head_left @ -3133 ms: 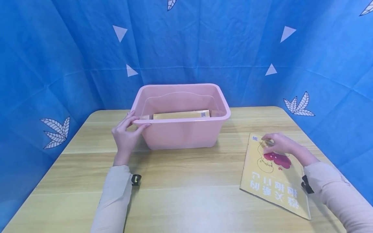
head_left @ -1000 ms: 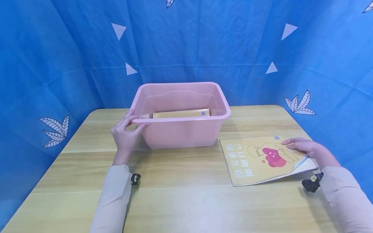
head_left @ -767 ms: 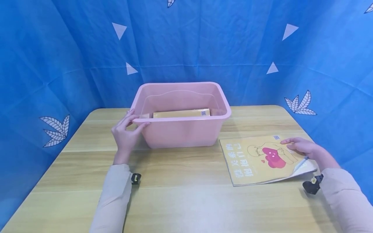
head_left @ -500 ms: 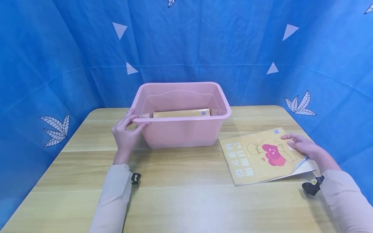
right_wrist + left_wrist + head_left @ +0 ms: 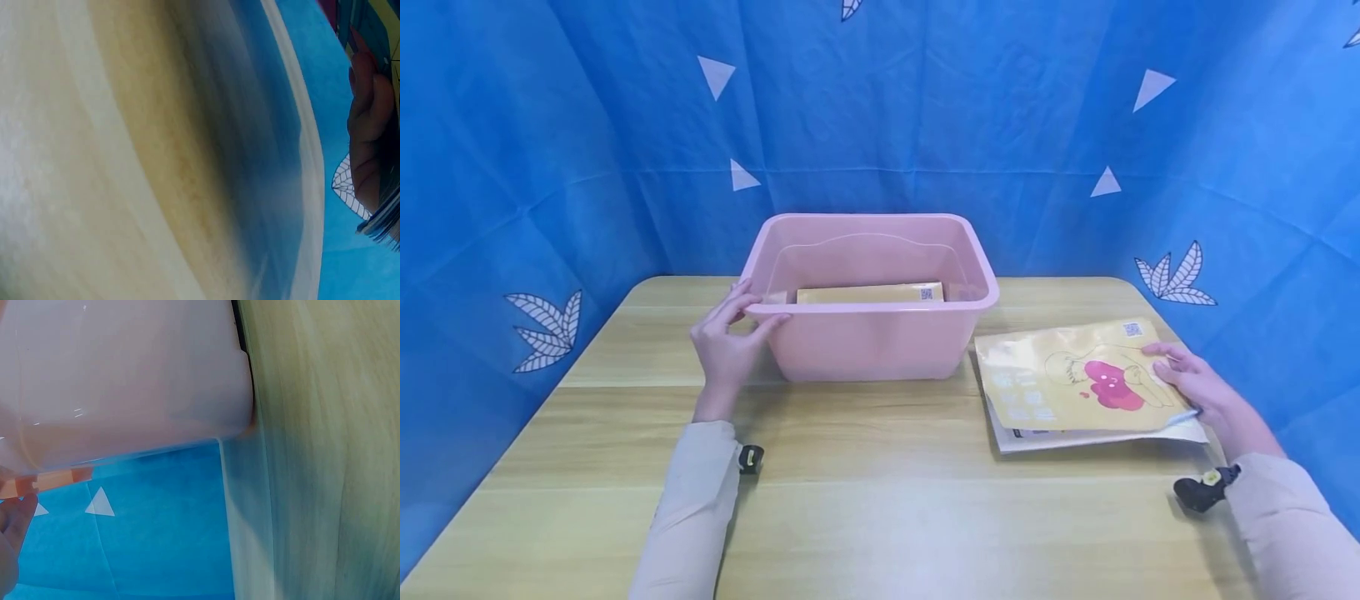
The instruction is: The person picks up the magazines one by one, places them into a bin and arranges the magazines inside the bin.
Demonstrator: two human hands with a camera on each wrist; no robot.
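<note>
My left hand (image 5: pixel 726 342) grips the front left corner of a pink plastic bin (image 5: pixel 872 343), thumb on the front and fingers at the side rim. In the left wrist view, the bin's wall (image 5: pixel 125 381) fills the upper left, with fingers (image 5: pixel 14 531) at the edge. My right hand (image 5: pixel 1198 383) holds the right side of a thin yellow book (image 5: pixel 1037 367) with a pink heart drawing, thumb on its cover. The book is partly raised, and white pages show beneath the cover. In the right wrist view, curled fingers (image 5: pixel 369 119) hold the book; pale blurred pages fill much of the picture.
Another yellow item (image 5: pixel 865 294) with a QR code stands inside the bin, its lower part hidden by the front wall. The bin is on a wooden table (image 5: pixel 865 467), its back close to a blue patterned curtain (image 5: pixel 865 108).
The book has turned from lying lengthwise to sideways, toward the bin. My right hand moved from over its cover to its right side, and its near edge now lifts. My left hand stayed put.
</note>
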